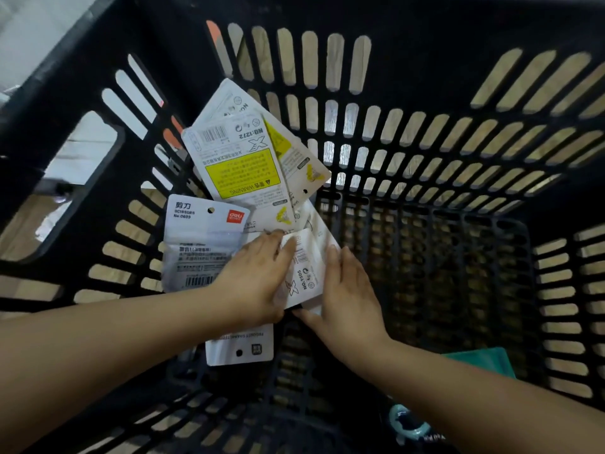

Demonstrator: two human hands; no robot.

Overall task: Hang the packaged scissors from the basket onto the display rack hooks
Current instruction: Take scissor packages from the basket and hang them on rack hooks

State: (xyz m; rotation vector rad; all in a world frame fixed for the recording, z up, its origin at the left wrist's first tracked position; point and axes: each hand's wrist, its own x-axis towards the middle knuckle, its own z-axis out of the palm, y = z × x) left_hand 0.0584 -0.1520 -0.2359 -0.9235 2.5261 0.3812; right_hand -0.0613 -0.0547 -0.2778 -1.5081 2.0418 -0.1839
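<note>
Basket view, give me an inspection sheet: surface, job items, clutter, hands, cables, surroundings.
Surface: black slotted plastic basket; its right half of the floor is bare.
Job's things: white carded scissors packs piled at the left, backs up: one with a yellow warning panel, one grey-white Deli pack marked No.0603, one white pack marked NO.1505, one white pack with a round hang hole nearest the camera.
Clutter: teal flat item and pale blue ring-shaped object at the lower right; cannot tell what they are.
Hands: left hand and right hand both lie on the NO.1505 pack; grip not clear.
Cables: nothing seen.
Surroundings: pale wood-look floor shows through the slots; display rack not in view.
</note>
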